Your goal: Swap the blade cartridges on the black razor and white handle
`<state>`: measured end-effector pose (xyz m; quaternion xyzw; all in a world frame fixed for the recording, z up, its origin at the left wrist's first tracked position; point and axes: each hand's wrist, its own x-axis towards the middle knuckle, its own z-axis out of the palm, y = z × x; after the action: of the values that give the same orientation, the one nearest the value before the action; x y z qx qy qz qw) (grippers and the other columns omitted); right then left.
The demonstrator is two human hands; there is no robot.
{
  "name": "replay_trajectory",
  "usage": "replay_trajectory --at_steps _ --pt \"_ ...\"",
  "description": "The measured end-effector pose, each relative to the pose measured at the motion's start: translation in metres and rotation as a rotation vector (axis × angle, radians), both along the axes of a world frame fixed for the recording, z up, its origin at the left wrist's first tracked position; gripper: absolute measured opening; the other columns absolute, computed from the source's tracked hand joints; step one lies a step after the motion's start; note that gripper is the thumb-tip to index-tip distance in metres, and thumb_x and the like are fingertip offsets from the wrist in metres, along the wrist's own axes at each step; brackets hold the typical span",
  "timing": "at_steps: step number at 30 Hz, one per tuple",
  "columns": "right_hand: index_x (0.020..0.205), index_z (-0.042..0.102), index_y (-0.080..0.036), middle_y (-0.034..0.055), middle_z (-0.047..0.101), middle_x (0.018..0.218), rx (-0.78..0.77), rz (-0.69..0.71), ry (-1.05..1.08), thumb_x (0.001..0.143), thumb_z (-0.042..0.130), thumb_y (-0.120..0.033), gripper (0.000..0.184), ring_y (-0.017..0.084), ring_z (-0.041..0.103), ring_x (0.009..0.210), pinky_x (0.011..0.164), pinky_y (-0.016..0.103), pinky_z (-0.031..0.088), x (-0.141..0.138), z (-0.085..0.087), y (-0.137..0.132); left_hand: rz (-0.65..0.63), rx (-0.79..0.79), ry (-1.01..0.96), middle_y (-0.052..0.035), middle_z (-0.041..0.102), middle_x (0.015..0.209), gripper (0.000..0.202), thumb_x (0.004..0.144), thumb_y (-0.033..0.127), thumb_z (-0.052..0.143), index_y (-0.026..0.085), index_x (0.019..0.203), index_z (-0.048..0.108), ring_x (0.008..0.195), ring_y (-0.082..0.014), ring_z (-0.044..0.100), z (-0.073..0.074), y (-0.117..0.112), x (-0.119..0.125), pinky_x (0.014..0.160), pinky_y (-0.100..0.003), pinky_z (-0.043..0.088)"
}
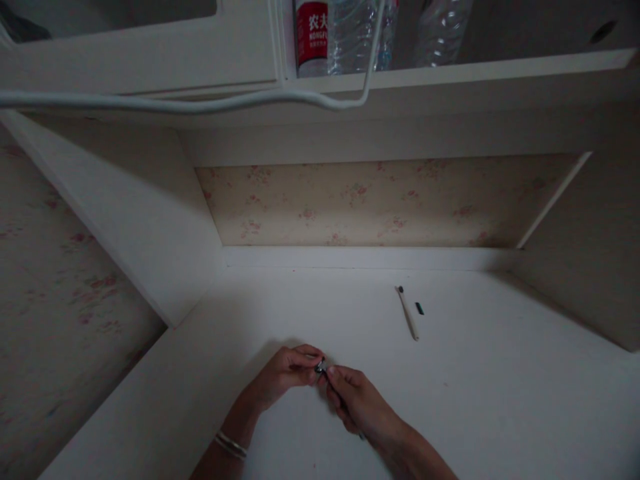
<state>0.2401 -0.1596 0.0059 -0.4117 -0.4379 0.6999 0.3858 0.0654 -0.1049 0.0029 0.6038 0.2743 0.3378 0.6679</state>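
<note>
So I'm looking down through the head cam and both my hands are busy on one tiny thing. Left hand point(286, 375) has its thumb and fingertips pinching a small shiny piece point(321, 366). It sits right between the two sets of fingertips. Right hand point(364, 401) is curled closed around what looks like a slim dark item, with a greenish end point(361, 437) poking out under the palm; can't swear it's all one object. Looks to me like close-up fiddly work where the two meet. My read: the next move calls for a steady left pinch and small, gentle right-hand adjustments, since a piece that small could slip. Beyond the grip and off to its right, a pale slim stick point(409, 317) lies on the white surface point(480, 400), a little dark green piece point(419, 309) just beside it.
</note>
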Motion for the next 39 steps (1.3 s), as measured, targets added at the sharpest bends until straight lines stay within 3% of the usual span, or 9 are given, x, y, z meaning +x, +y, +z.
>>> replay_trajectory --at_steps 4,9,13,20,26,30,39 --pt "0.086 0.055 -0.016 -0.0079 0.038 0.057 -0.044 0.007 0.045 0.083 0.046 -0.061 0.046 0.002 0.023 0.036 0.028 0.014 0.016 0.004 0.001 0.001 0.011 0.012 0.017 -0.0108 0.059 0.101 0.024 0.073 0.034 0.069 0.014 0.086 0.073 0.078 -0.0156 0.053 0.001 0.000 0.000 0.069 -0.028 0.044" --pt "0.081 0.054 -0.016 -0.0076 0.039 0.057 0.019 -0.040 0.070 0.082 0.046 -0.062 0.046 0.002 0.024 0.035 0.028 0.013 0.020 0.001 0.003 0.001 0.057 -0.035 -0.137 -0.0120 0.057 0.110 0.025 0.075 0.027 0.068 0.018 0.099 0.071 0.080 -0.0159 0.053 -0.013 0.004 0.005 0.070 -0.028 0.043" --pt "0.077 0.052 -0.016 -0.0075 0.040 0.057 0.026 -0.060 0.100 0.081 0.047 -0.063 0.047 0.001 0.024 0.034 0.027 0.013 0.022 0.000 0.004 0.001 0.083 -0.098 -0.187 -0.0124 0.059 0.110 0.028 0.073 0.027 0.071 0.018 0.099 0.071 0.088 -0.0194 0.055 -0.016 0.004 0.008 0.077 -0.032 0.044" --pt "0.083 0.054 -0.017 -0.0059 0.045 0.059 0.005 -0.068 0.237 0.086 0.049 -0.048 0.032 0.003 0.026 0.034 0.027 0.013 0.024 -0.002 0.006 0.000 0.139 -0.230 -0.299 -0.0115 0.068 0.096 0.031 0.073 0.028 0.071 0.014 0.101 0.070 0.085 -0.0189 0.058 -0.016 0.003 0.014 0.079 -0.032 0.043" --pt "0.078 0.053 -0.017 -0.0085 0.040 0.052 0.040 -0.127 0.220 0.085 0.050 -0.051 0.035 0.002 0.022 0.030 0.026 0.014 0.019 -0.005 0.001 -0.002 0.198 -0.280 -0.455 -0.0114 0.066 0.108 0.025 0.072 0.024 0.072 0.018 0.097 0.071 0.079 -0.0165 0.060 -0.015 0.002 0.016 0.073 -0.031 0.043" --pt "0.074 0.048 -0.018 -0.0099 0.037 0.050 -0.015 -0.166 0.200 0.083 0.052 -0.054 0.037 0.001 0.020 0.030 0.027 0.014 0.013 -0.009 -0.002 -0.004 0.190 -0.301 -0.453 -0.0110 0.066 0.109 0.022 0.073 0.024 0.072 0.018 0.094 0.072 0.083 -0.0174 0.060 -0.013 0.000 0.018 0.075 -0.031 0.043" --pt "0.071 0.045 -0.019 -0.0109 0.034 0.047 -0.023 -0.196 0.180 0.081 0.052 -0.058 0.040 0.002 0.019 0.030 0.027 0.014 0.013 -0.012 -0.001 -0.003 0.126 -0.263 -0.407 -0.0118 0.067 0.103 0.029 0.074 0.027 0.071 0.017 0.101 0.070 0.089 -0.0192 0.060 -0.016 -0.002 0.021 0.083 -0.034 0.042"
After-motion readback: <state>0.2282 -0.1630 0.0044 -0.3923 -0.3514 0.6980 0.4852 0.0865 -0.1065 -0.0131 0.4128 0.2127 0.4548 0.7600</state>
